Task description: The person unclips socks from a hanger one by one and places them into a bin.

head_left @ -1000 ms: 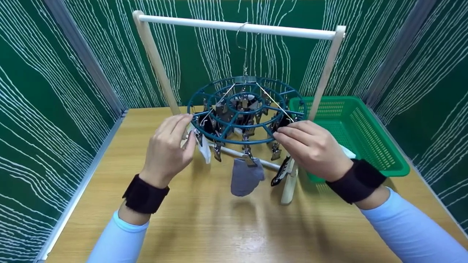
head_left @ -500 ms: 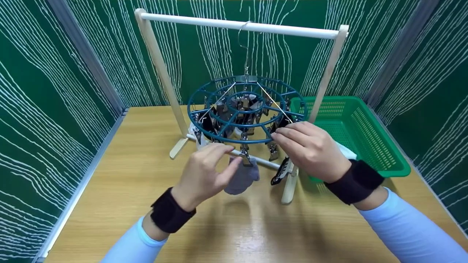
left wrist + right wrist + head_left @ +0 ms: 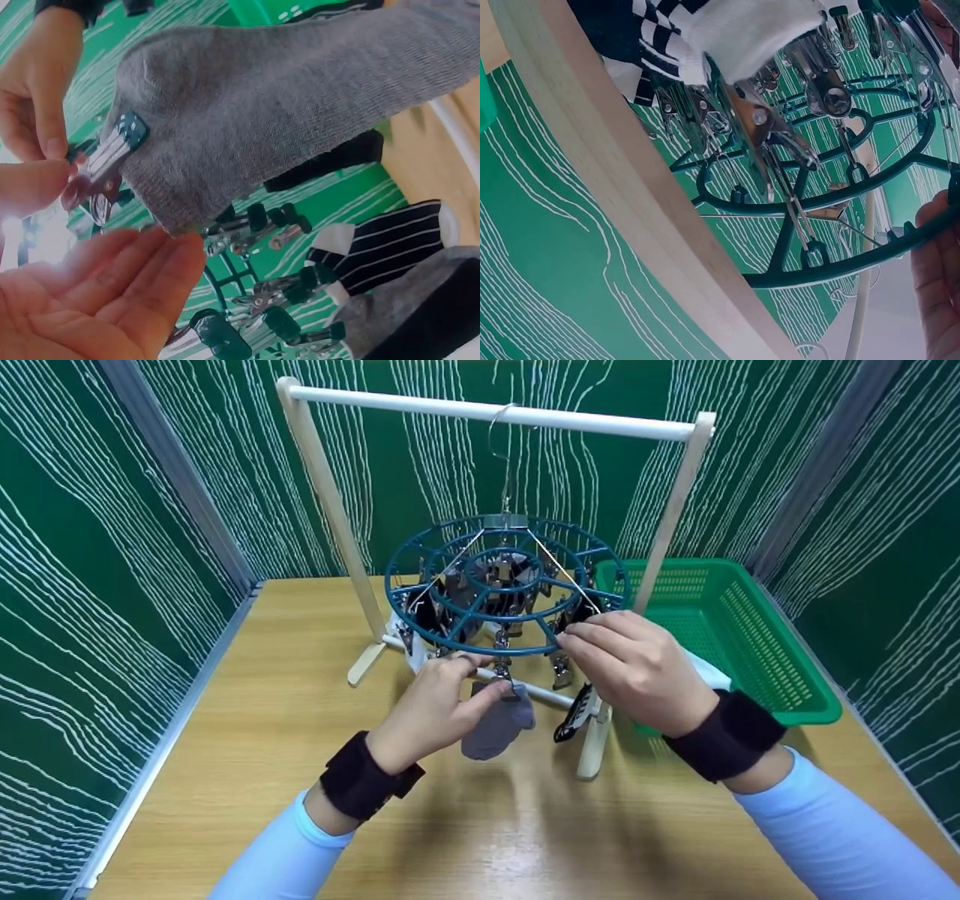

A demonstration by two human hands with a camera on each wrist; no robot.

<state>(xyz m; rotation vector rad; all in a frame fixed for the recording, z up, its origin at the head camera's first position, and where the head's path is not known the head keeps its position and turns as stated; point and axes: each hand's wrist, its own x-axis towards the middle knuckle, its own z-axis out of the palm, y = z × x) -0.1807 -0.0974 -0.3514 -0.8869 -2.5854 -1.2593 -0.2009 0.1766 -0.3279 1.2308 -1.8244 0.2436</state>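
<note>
A round green clip hanger [image 3: 531, 651] hangs by its hook, with several metal clips around its rings. From a front clip [image 3: 112, 154] hangs a grey sock [image 3: 495, 727]. My left hand [image 3: 442, 701] is at this clip, its thumb against the clip's handle and its straight fingers behind, tips close to the sock's edge [image 3: 171, 221] in the left wrist view. My right hand [image 3: 637, 667] grips the hanger's rim at the front right. A black-and-white striped sock [image 3: 397, 236] and a checkered sock [image 3: 750, 37] hang from other clips.
The hanger's hook sits on the white bar [image 3: 450, 406] of a wooden rack, whose right post [image 3: 675, 510] stands beside my right hand. A green basket [image 3: 795, 660] with white cloth [image 3: 709, 671] is at the right. Green walls enclose the wooden table [image 3: 247, 780].
My left hand has moved from the hanger's left rim rightward and down to the clip with the grey sock. The right hand has stayed on the rim. The sock has shifted slightly left.
</note>
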